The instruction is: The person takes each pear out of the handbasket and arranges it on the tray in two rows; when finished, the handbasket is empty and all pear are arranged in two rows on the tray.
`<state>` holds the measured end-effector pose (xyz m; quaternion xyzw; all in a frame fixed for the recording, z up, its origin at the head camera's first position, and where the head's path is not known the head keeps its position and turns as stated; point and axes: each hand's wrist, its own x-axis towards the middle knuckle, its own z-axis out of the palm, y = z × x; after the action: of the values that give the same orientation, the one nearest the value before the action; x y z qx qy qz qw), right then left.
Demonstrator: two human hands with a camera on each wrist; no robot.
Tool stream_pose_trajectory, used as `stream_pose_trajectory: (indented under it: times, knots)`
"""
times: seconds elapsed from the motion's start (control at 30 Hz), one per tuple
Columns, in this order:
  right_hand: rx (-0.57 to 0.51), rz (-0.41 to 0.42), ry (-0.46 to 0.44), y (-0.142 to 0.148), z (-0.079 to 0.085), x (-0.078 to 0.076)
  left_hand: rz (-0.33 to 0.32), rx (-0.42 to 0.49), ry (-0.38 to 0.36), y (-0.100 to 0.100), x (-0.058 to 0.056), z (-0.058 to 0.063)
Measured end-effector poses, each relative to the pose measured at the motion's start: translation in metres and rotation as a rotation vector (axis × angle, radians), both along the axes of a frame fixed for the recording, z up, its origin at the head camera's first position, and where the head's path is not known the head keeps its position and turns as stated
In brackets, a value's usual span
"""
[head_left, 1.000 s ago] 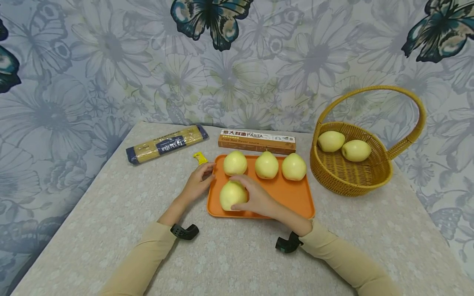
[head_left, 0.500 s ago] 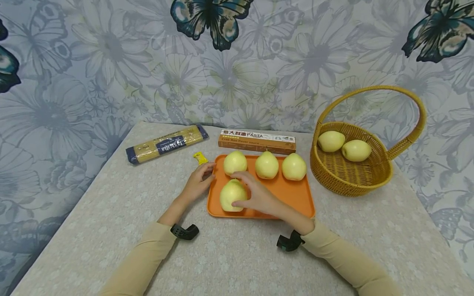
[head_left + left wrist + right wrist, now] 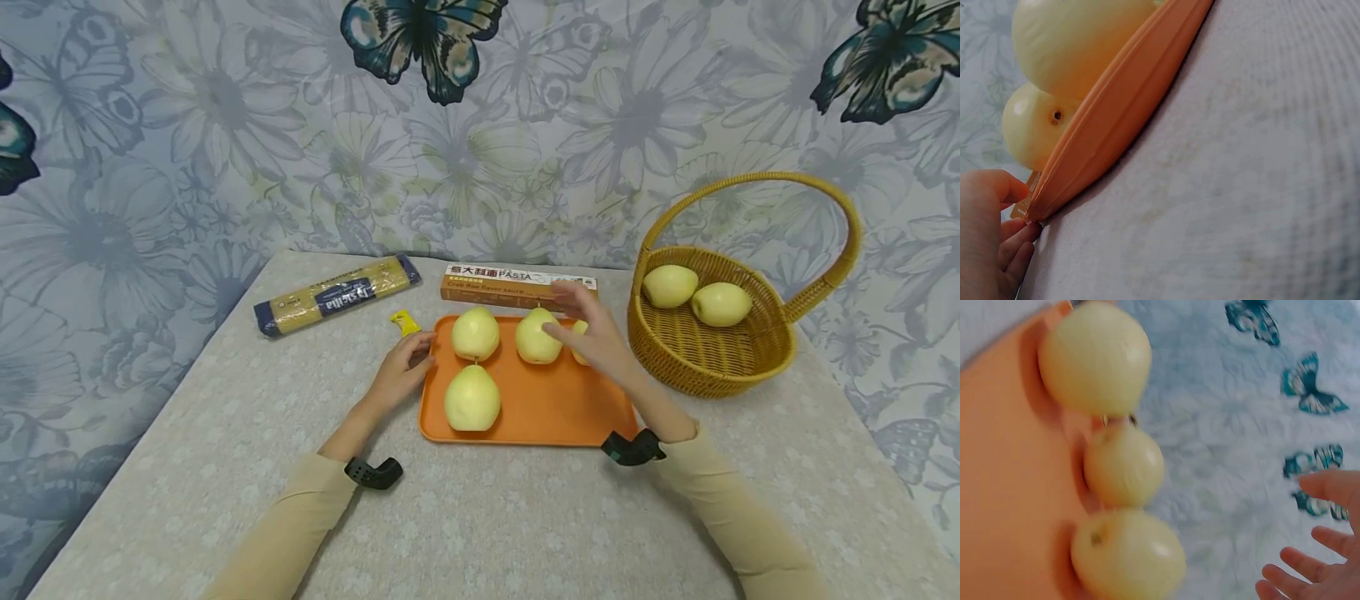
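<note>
The orange tray [image 3: 555, 408] bears several round yellow-green pears. One pear [image 3: 472, 398] stands at its front left, stem up. Behind that sit a back-left pear [image 3: 476, 333], a back-middle pear [image 3: 536, 337] and a back-right pear [image 3: 580, 343], the last mostly hidden by my right hand [image 3: 598, 337]. That hand hovers over the tray with spread fingers and holds nothing; in the right wrist view its fingers [image 3: 1304, 565] are apart from the pears. My left hand [image 3: 399, 368] holds the tray's left rim. In the left wrist view its fingers [image 3: 1013, 184] pinch the tray's edge.
A wicker basket [image 3: 708, 379] with a tall handle stands right of the tray, with two pears [image 3: 722, 305] inside. Behind the tray lies a pasta box [image 3: 517, 287]. A spaghetti packet [image 3: 337, 296] and a small yellow wrapped item [image 3: 405, 322] lie to the left.
My right hand has let go of the front-left pear and moved right and back, over the back-right pear. The front-left pear stays in place. My left hand keeps its place.
</note>
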<state>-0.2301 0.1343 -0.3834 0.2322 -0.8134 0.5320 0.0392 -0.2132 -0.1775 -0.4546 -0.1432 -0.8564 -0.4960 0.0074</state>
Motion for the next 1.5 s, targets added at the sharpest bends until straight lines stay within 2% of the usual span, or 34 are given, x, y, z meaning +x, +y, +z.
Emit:
stream_pose_trajectory:
  times: [0.07, 0.17, 0.27, 0.43, 0.57, 0.67, 0.8, 0.93, 1.1, 1.17, 1.2, 1.27, 1.37, 1.43, 1.5]
  knots:
    - [-0.026, -0.081, 0.02, 0.018, 0.003, -0.008, 0.003, 0.002, 0.004, -0.001, -0.002, -0.004]
    - [-0.059, -0.224, 0.043, 0.047, 0.007, -0.02, 0.007, 0.009, 0.011, -0.005, -0.009, -0.019]
    - [-0.097, -0.358, 0.021, 0.077, 0.01, -0.029, 0.014, 0.011, 0.009, -0.009, -0.015, -0.032]
    - [-0.204, -0.525, -0.066, 0.124, 0.015, -0.043, 0.015, 0.007, 0.015, -0.011, -0.017, -0.038]
    - [-0.36, -0.615, -0.152, 0.154, 0.02, -0.053, 0.021, 0.007, 0.012, -0.011, -0.018, -0.039]
    - [-0.485, -0.662, -0.206, 0.171, 0.024, -0.059, 0.013, 0.006, 0.012, -0.011, -0.018, -0.038]
    - [-0.586, -0.694, -0.232, 0.184, 0.029, -0.066, 0.003, 0.01, 0.02, -0.011, -0.019, -0.038]
    - [-0.56, -0.73, -0.209, 0.189, 0.027, -0.075, 0.008, 0.003, 0.024, -0.012, -0.019, -0.04]
    - [-0.467, -0.789, -0.185, 0.194, 0.014, -0.085, 0.004, 0.001, 0.029, -0.01, -0.018, -0.039]
    - [-0.468, -0.797, -0.173, 0.197, 0.008, -0.088, 0.0, 0.015, 0.019, -0.008, -0.017, -0.037]
    - [-0.467, -0.802, -0.165, 0.198, 0.005, -0.089, -0.003, 0.015, 0.019, -0.007, -0.015, -0.032]
    - [-0.47, -0.798, -0.142, 0.202, -0.001, -0.091, -0.001, 0.017, 0.023, -0.007, -0.015, -0.031]
    - [-0.517, -0.815, -0.134, 0.209, -0.008, -0.091, -0.002, 0.011, 0.022, -0.008, -0.017, -0.033]
    - [-0.542, -0.837, -0.135, 0.212, -0.012, -0.091, 0.0, 0.008, 0.03, -0.01, -0.02, -0.039]
    - [-0.527, -0.861, -0.148, 0.213, -0.014, -0.09, 0.004, 0.016, 0.021, -0.011, -0.021, -0.04]
